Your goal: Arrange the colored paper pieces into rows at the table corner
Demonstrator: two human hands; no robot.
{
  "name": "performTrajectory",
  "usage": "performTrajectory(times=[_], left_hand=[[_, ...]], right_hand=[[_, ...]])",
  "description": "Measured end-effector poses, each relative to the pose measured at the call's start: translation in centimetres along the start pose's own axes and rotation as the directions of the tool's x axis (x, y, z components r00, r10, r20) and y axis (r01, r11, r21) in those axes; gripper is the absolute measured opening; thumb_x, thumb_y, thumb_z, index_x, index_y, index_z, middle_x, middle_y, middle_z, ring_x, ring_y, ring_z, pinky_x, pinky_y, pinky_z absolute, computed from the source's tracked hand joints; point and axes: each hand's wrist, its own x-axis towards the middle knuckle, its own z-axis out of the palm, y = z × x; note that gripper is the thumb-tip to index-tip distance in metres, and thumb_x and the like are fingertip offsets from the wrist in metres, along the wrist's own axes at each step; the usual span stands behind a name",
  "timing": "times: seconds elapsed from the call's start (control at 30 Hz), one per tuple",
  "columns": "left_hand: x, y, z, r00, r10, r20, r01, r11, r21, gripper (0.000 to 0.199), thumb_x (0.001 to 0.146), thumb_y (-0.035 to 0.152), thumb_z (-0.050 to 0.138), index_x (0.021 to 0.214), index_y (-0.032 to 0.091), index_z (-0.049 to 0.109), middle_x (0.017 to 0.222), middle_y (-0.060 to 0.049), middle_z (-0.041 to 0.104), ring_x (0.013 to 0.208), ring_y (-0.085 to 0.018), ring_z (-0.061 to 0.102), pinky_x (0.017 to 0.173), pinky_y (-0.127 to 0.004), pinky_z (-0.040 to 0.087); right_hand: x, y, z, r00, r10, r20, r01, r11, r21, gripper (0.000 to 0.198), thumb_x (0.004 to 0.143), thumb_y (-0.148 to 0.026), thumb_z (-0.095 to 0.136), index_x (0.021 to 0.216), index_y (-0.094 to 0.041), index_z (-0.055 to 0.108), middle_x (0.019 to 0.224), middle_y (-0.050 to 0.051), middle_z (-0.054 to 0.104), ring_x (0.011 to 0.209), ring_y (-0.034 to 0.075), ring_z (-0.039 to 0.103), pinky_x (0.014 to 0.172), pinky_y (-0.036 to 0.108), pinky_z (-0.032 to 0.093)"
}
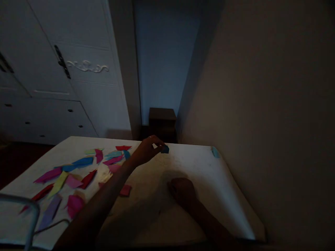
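My left hand [148, 149] reaches over the far part of the white table [154, 209]. Its thumb and fingertips pinch a small dark blue piece of paper [165, 150]. My right hand [182, 191] rests on the tabletop nearer to me, with its fingers curled in. Shadow covers those fingers, so anything inside them is hidden. Left of my left forearm lie several coloured paper pieces, among them a purple one [48, 175], a yellow-green one [58, 183], a lilac one [51, 210] and a magenta one [75, 206]. A pink-red piece [125, 190] lies just right of that forearm.
A light blue scrap [215, 152] sits at the table's far right corner. Along the right runs a wall [274, 122]. A white cupboard [86, 87] stands behind on the left, and a brown box-like piece [162, 114] beyond the table. Metal tubing [34, 212] rises at lower left.
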Motion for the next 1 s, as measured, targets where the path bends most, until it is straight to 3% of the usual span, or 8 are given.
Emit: performTrajectory(times=[0.1, 0.2, 0.4, 0.47, 0.53, 0.67, 0.77, 1.0], left_hand=[[4.0, 0.8, 4.5, 0.997, 0.018, 0.069, -0.009, 0.992, -0.128, 0.022, 0.08, 0.035, 0.064, 0.088, 0.017, 0.072, 0.094, -0.005, 0.07, 0.082, -0.015, 0.064, 0.066, -0.023, 0.049], [7.7, 1.3, 9.7, 0.987, -0.031, 0.156, 0.064, 0.975, -0.212, 0.018, 0.081, 0.028, 0.062, 0.084, 0.013, 0.071, 0.076, -0.003, 0.069, 0.072, -0.014, 0.064, 0.063, -0.023, 0.049], [13.7, 1.4, 20.5, 0.944, -0.123, 0.305, 0.18, 0.97, -0.166, 0.016, 0.083, 0.022, 0.061, 0.086, 0.009, 0.07, 0.062, -0.003, 0.065, 0.058, -0.014, 0.062, 0.054, -0.023, 0.048], [15.2, 1.2, 23.5, 0.934, -0.155, 0.322, 0.202, 0.972, -0.119, 0.017, 0.085, 0.022, 0.061, 0.086, 0.007, 0.069, 0.066, -0.005, 0.067, 0.062, -0.017, 0.064, 0.056, -0.027, 0.05], [16.4, 1.0, 25.9, 0.931, -0.172, 0.321, 0.206, 0.976, -0.074, 0.023, 0.088, 0.027, 0.06, 0.1, 0.008, 0.066, 0.088, -0.008, 0.069, 0.077, -0.019, 0.066, 0.067, -0.033, 0.055], [18.0, 0.6, 28.6, 0.942, -0.166, 0.293, 0.169, 0.986, 0.014, 0.036, 0.092, 0.035, 0.057, 0.122, 0.017, 0.055, 0.123, -0.01, 0.058, 0.104, -0.022, 0.06, 0.087, -0.044, 0.053], [18.4, 0.5, 29.2, 0.949, -0.137, 0.284, 0.126, 0.99, 0.056, 0.035, 0.092, 0.035, 0.057, 0.121, 0.016, 0.056, 0.122, -0.01, 0.058, 0.103, -0.022, 0.06, 0.087, -0.044, 0.053], [18.2, -0.1, 29.6, 0.963, -0.069, 0.26, 0.049, 0.995, 0.081, 0.015, 0.084, 0.016, 0.058, 0.093, 0.016, 0.07, 0.102, -0.008, 0.071, 0.099, -0.02, 0.065, 0.088, -0.03, 0.05]], right_hand=[[0.2, -0.1, -0.4, 0.999, 0.012, 0.032, -0.013, 1.0, 0.016, 0.038, 0.097, -0.033, 0.041, 0.079, -0.019, 0.071, 0.081, 0.007, 0.074, 0.073, 0.017, 0.068, 0.068, 0.025, 0.042], [0.4, 0.0, -0.4, 1.0, 0.0, 0.027, -0.001, 0.999, 0.032, 0.038, 0.097, -0.036, 0.041, 0.082, -0.019, 0.071, 0.082, 0.006, 0.075, 0.074, 0.017, 0.069, 0.068, 0.024, 0.044], [0.5, 0.3, -0.2, 0.999, -0.034, 0.022, 0.033, 0.998, 0.061, 0.037, 0.097, -0.031, 0.039, 0.084, -0.017, 0.071, 0.086, 0.008, 0.075, 0.075, 0.019, 0.071, 0.067, 0.027, 0.047], [0.5, 0.4, 0.0, 0.999, -0.049, 0.023, 0.047, 0.996, 0.072, 0.035, 0.096, -0.031, 0.041, 0.084, -0.017, 0.071, 0.086, 0.008, 0.075, 0.076, 0.02, 0.071, 0.066, 0.028, 0.048], [0.6, 0.6, 0.2, 0.998, -0.062, 0.033, 0.059, 0.995, 0.079, 0.032, 0.094, -0.032, 0.044, 0.083, -0.017, 0.071, 0.086, 0.007, 0.075, 0.076, 0.021, 0.071, 0.064, 0.028, 0.048], [0.9, 0.8, 0.4, 0.991, -0.063, 0.114, 0.051, 0.993, 0.104, 0.032, 0.09, -0.036, 0.049, 0.077, -0.018, 0.071, 0.083, 0.008, 0.076, 0.072, 0.024, 0.072, 0.059, 0.03, 0.048], [1.2, 0.8, 0.1, 0.989, -0.078, 0.129, 0.06, 0.989, 0.134, 0.035, 0.09, -0.04, 0.048, 0.078, -0.018, 0.073, 0.082, 0.009, 0.076, 0.072, 0.025, 0.072, 0.057, 0.03, 0.049], [1.5, 0.8, -0.1, 0.974, -0.108, 0.197, 0.08, 0.986, 0.144, 0.029, 0.088, -0.04, 0.053, 0.084, -0.02, 0.074, 0.09, 0.011, 0.076, 0.08, 0.027, 0.072, 0.062, 0.033, 0.052]])
